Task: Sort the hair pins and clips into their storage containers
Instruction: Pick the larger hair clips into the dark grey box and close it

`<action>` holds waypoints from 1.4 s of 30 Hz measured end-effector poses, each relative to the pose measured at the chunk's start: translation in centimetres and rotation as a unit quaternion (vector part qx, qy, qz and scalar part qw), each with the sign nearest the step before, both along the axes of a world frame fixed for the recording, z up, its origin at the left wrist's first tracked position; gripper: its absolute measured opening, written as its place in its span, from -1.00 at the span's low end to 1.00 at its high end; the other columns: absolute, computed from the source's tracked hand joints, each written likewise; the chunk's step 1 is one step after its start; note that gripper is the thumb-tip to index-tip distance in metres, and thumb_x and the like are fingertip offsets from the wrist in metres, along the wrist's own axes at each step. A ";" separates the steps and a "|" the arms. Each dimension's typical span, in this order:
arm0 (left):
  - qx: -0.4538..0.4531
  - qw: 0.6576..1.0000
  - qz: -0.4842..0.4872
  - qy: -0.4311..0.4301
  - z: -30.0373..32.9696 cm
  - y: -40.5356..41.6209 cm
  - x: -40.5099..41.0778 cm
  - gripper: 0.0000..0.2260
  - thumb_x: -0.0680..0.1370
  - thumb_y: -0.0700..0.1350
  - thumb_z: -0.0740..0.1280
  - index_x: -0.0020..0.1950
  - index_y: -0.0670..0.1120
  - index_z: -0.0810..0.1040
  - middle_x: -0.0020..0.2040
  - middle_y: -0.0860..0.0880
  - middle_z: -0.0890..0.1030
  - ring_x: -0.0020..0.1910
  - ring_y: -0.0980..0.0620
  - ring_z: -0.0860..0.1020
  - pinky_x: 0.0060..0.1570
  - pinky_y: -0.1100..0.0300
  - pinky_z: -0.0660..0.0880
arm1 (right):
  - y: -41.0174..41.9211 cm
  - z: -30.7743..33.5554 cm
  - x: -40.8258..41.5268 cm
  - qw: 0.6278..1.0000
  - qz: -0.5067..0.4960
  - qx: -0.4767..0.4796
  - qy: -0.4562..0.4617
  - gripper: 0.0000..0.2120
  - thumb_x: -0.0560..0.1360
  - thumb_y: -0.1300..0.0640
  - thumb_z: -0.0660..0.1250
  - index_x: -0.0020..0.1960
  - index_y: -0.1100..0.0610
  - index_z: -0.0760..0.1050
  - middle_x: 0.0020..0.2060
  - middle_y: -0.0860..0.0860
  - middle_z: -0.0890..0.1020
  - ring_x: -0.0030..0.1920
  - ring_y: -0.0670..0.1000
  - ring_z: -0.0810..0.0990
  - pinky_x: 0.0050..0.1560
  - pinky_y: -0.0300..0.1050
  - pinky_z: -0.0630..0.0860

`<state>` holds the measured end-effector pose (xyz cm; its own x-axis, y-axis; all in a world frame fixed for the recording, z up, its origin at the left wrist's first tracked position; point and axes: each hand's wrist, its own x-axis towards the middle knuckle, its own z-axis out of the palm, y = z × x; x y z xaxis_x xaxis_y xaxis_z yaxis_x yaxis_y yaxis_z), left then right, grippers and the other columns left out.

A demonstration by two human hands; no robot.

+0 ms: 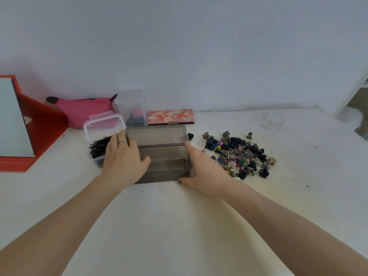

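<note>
A smoky grey see-through box [166,156] stands mid-table, its lid [157,136] open and leaning back. My left hand [123,156] straddles the box's left wall, fingers outside and thumb inside. My right hand [205,172] lies against the right wall with its index finger straight along the edge and its thumb at the front corner. A pile of small claw clips [239,154], black, brown and coloured flower shapes, lies right of the box. Black hair pins [98,148] fill a clear lidded container [103,126] left of it.
At the back stand a tall clear container [132,110] holding some clips, a flat patterned case [170,116] and a pink pouch [83,111]. A red-framed mirror [14,120] is at far left, a clear round cup [272,121] at back right. A single black clip [190,136] lies by the lid.
</note>
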<state>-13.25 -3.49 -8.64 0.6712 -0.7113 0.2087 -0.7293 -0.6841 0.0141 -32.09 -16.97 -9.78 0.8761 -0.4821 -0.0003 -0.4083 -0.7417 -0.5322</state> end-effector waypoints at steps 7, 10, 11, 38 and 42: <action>-0.033 0.997 -0.062 -0.043 1.1 -0.2 -0.8 -0.47 0.53 0.16 0.26 0.33 -0.20 0.39 0.45 -0.27 0.27 0.41 -0.27 0.21 0.44 -0.14 0.18 | -2.3 3.3 -0.6 0.999 0.040 0.021 0.017 -0.10 0.40 0.27 0.34 0.60 -0.04 -0.03 0.53 -0.07 0.16 0.48 0.00 0.23 0.36 -0.06 0.36; -0.086 0.986 -0.142 -0.011 1.5 -0.4 -2.5 -0.55 0.55 0.13 0.26 0.32 -0.13 0.42 0.32 -0.14 0.37 0.31 -0.16 0.32 0.34 -0.06 0.28 | -5.0 4.0 -0.5 0.998 -0.016 -0.059 0.007 -0.23 0.40 0.36 0.23 0.56 0.00 0.16 0.47 -0.03 0.31 0.44 0.03 0.27 0.33 -0.04 0.35; -0.088 0.983 -0.161 -0.001 1.6 -0.5 -3.0 -0.57 0.56 0.14 0.24 0.31 -0.10 0.42 0.30 -0.10 0.39 0.28 -0.11 0.33 0.31 -0.03 0.29 | -5.8 3.9 -0.2 0.994 -0.032 -0.105 0.018 -0.31 0.44 0.33 0.23 0.54 0.02 0.23 0.46 -0.01 0.35 0.45 0.06 0.28 0.37 0.00 0.33; -0.222 0.928 -0.162 0.253 3.3 -2.7 -0.7 -0.79 0.51 -0.21 0.30 0.11 0.00 0.47 -0.01 0.03 0.54 -0.09 0.11 0.50 -0.12 0.33 0.38 | -6.1 5.3 4.6 0.993 -0.059 0.002 -0.104 -0.86 0.53 0.08 0.24 0.01 0.02 0.56 -0.08 -0.06 0.63 -0.09 -0.01 0.62 -0.13 -0.09 0.63; -0.128 0.945 -0.218 0.208 2.6 -3.0 -0.7 -0.77 0.48 -0.05 0.36 0.12 0.09 0.47 -0.03 0.14 0.51 -0.07 0.14 0.47 0.02 0.12 0.49 | -9.5 3.0 4.7 0.994 -0.093 -0.049 0.032 -0.65 0.53 0.22 0.23 0.30 0.06 0.48 0.22 0.07 0.56 0.16 0.08 0.55 0.18 -0.04 0.48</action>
